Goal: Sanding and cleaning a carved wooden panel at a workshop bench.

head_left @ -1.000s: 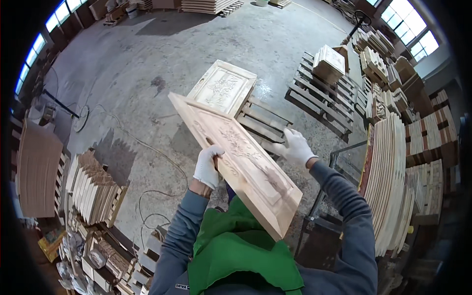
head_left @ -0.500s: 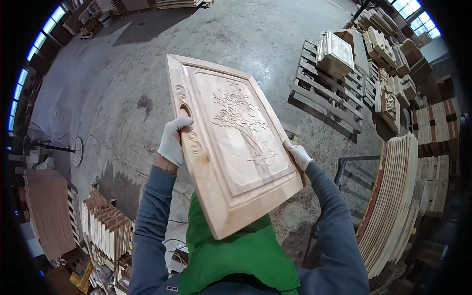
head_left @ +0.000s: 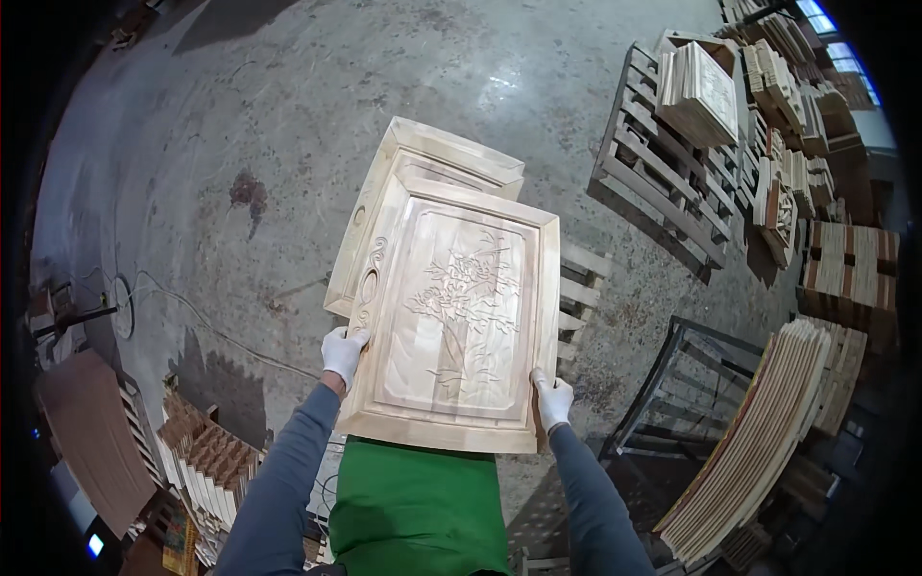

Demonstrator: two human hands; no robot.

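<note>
Your gloved left hand (head_left: 343, 355) and right hand (head_left: 553, 400) grip the near side edges of a carved wooden panel (head_left: 453, 317), held flat above another panel (head_left: 423, 168) lying on a pallet (head_left: 576, 288) on the concrete floor (head_left: 240, 144).

Two gloved hands (head_left: 343, 353) (head_left: 554, 400), two carved wooden panels (head_left: 456, 317) (head_left: 423, 163).

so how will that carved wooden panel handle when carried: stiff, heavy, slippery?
The carved wooden panel looks rigid: it shows no sag between the left hand and right hand. Probably fairly heavy, given thick solid boards. Its smooth sanded edges might slip in gloves.
</note>
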